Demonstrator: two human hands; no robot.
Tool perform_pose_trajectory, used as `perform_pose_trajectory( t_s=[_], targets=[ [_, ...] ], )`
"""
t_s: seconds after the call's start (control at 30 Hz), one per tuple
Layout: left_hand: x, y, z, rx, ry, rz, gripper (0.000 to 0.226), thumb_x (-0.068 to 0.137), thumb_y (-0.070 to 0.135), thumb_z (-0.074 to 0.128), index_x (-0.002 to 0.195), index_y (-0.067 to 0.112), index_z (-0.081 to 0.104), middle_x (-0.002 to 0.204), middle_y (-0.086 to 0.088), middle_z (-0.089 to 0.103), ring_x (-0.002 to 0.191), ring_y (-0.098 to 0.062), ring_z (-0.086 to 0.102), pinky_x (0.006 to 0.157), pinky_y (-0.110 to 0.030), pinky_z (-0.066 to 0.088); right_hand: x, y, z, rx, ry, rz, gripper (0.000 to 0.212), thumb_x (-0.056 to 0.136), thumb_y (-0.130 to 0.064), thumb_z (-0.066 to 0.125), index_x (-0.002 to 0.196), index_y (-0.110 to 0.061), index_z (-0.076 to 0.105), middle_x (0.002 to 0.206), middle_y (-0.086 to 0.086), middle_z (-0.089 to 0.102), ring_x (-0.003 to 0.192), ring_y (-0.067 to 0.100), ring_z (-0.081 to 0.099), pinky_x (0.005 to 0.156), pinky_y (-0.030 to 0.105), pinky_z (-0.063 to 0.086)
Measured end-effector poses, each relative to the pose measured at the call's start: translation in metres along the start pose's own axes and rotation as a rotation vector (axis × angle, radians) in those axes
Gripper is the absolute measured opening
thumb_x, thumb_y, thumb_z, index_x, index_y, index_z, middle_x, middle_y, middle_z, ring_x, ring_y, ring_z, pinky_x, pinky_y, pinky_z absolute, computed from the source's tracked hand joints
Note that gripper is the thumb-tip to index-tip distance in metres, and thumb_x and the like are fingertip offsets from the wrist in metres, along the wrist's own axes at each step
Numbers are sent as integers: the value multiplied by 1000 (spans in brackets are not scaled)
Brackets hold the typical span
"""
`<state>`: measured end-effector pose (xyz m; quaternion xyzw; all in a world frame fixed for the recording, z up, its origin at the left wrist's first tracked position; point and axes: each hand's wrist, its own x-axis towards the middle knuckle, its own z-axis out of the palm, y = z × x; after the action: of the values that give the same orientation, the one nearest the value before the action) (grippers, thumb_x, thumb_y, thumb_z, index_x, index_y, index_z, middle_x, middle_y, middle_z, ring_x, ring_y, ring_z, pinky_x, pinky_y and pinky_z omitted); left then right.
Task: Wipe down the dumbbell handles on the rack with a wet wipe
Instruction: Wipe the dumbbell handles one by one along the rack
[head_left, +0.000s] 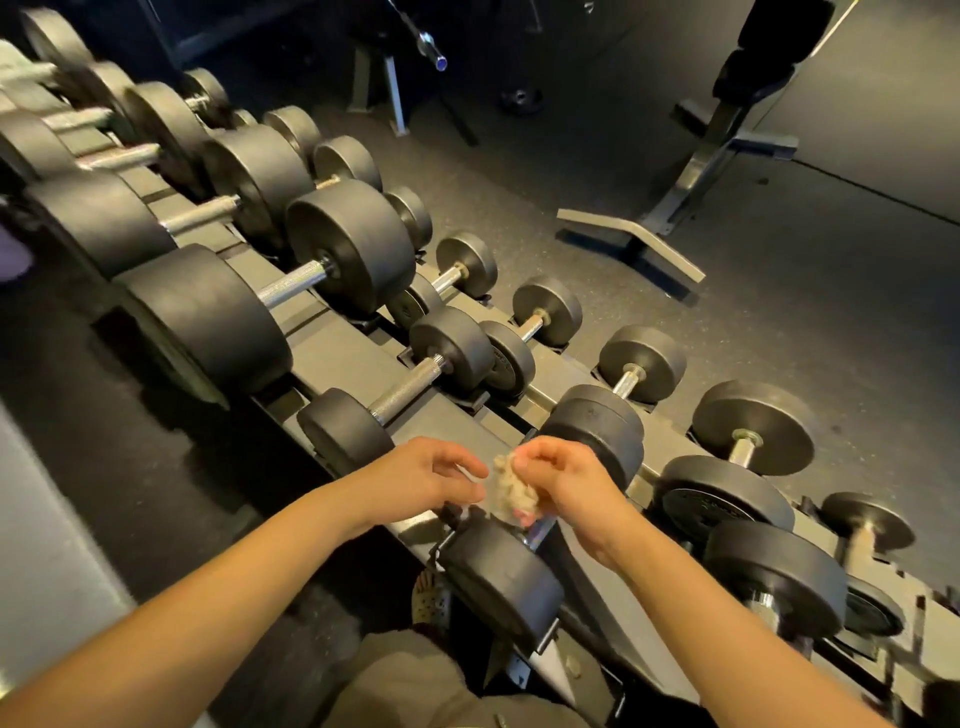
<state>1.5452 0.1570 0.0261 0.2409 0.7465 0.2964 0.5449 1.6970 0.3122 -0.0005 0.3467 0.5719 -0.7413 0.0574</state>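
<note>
Well to the left of the fingers, large dumbbells (208, 322) climb the upper tier of the rack (332, 358). I count at least five bright handles there before blur swallows the far end and the frame edge cuts the row off. Just above the left fingertips lies one mid-sized dumbbell (405, 387), its knurled handle bare, both heads seated in the rack's cradles. The left hand (431, 478) hangs with fingers loosely curled, its tips right at the edge of the wet wipe (506, 491); whether they pinch it or only brush it I cannot tell. The single wipe is a crumpled pale wad between the two hands. The right hand (566, 483) has it bunched in curled fingers and thumb. Directly below the fingers sits the near dumbbell (498, 571). Its handle is almost wholly hidden by wipe and hands, only a sliver of chrome showing, so contact is unclear. Up and to the right of the right fingers, five smaller dumbbell heads (644, 361) step along the lower tier, the last ones smeared. Far beyond the fingers stands one bench frame (675, 208), its top cut off.
</note>
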Motion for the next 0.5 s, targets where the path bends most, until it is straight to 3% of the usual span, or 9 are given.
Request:
perform_pose_trajectory(
  t_s=[0.1,0.2,0.37,0.5],
  targets=[
    [-7,10,-7,-113,52,62,28,90,28,78,116,31,70,101,-4,78,93,-12,73,82,-27,56,5,-16,15,400,23,39,15,101,-7,55,109,1,67,103,19,75,87,28,74,68,35,63],
    [-7,14,-16,-201,147,82,17,92,22,75,109,19,74,95,-8,78,86,-18,74,75,-28,55,10,-27,26,573,43,75,15,100,-4,55,107,0,68,103,20,75,90,29,74,76,40,63],
    [9,17,-35,-271,274,8,9,92,12,73,96,4,73,88,-13,76,76,-16,71,70,-32,56,20,-31,50,271,162,24,6,93,0,65,98,1,69,100,20,74,91,34,75,73,39,63],
    [18,17,-60,-159,310,-12,7,92,13,73,95,7,76,92,-11,77,86,-20,74,76,-29,59,33,-40,80,278,198,-57,16,92,-9,71,108,-10,70,99,12,76,88,28,76,71,38,63]
  ],
)
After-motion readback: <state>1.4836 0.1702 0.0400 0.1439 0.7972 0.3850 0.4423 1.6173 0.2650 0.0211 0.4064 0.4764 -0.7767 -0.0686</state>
